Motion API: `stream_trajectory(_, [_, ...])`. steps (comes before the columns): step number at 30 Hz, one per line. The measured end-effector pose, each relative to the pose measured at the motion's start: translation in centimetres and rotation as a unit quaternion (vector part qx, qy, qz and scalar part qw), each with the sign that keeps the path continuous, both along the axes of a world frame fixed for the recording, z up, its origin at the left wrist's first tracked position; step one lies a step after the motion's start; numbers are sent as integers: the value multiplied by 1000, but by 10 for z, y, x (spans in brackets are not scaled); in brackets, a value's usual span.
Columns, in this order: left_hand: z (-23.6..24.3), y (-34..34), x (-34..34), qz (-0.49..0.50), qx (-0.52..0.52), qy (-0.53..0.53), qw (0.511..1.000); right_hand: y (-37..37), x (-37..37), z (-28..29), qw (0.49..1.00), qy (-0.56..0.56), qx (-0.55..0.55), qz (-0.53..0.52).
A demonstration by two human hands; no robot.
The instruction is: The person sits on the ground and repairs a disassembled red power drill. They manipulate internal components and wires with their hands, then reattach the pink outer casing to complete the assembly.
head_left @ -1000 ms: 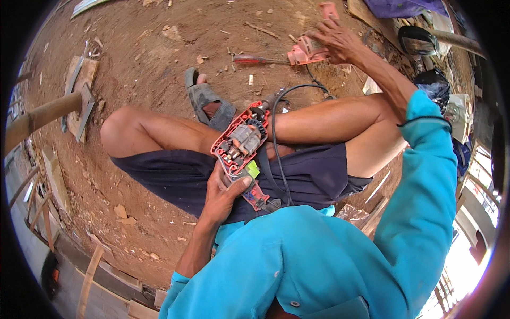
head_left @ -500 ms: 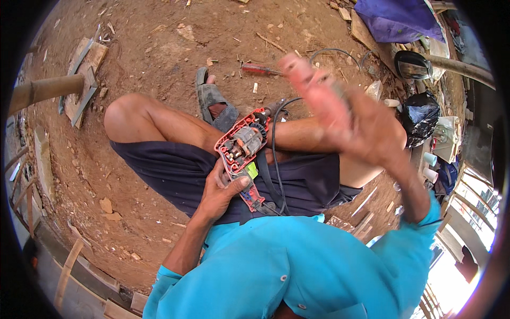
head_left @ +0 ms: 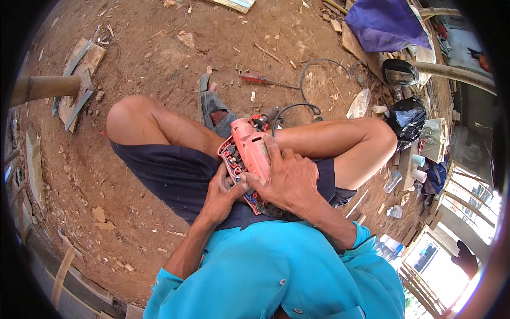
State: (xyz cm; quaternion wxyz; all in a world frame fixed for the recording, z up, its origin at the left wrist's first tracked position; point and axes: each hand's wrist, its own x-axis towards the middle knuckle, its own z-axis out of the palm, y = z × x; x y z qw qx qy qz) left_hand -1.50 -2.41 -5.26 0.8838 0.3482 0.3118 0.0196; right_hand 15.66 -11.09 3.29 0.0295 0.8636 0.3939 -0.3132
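An opened red electric drill body (head_left: 229,155) lies across my lap, its wiring showing along the left edge. My left hand (head_left: 220,194) grips the lower part of it, thumb on top. In my right hand (head_left: 291,181) is the other half of the red casing (head_left: 249,146), laid over the drill body at a slight offset, so the motor is mostly hidden. Whether the two halves touch all along cannot be made out. A black cord (head_left: 289,106) runs from beside the drill onto the ground.
A red-handled screwdriver (head_left: 260,79) lies on the dirt beyond my sandalled foot (head_left: 217,109). A wooden post on a plank base (head_left: 79,85) stands at left. At right are a black plastic bag (head_left: 408,122), cups (head_left: 418,160) and a purple cloth (head_left: 388,26).
My right hand has come down and left from the raised position, bringing the casing half over the open drill. My left hand still holds the drill body.
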Motion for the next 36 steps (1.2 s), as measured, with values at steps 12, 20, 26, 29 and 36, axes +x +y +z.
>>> stream_trajectory(12, [8,6,0,5,-76,-9,997,-64,28,11,972,153,132,124])
stream_trajectory(20, [-3,2,-5,8,-43,-10,999,-53,-2,35,916,272,207,-207])
stream_trajectory(26, [9,9,-5,-7,-87,4,996,-29,-41,12,937,191,260,-131])
stream_trajectory(29, [3,9,-9,-8,-85,-4,996,-24,-49,3,949,142,263,-102])
stream_trajectory(36, [-6,6,-12,-9,-89,-36,995,-21,-52,-8,949,128,267,-105])
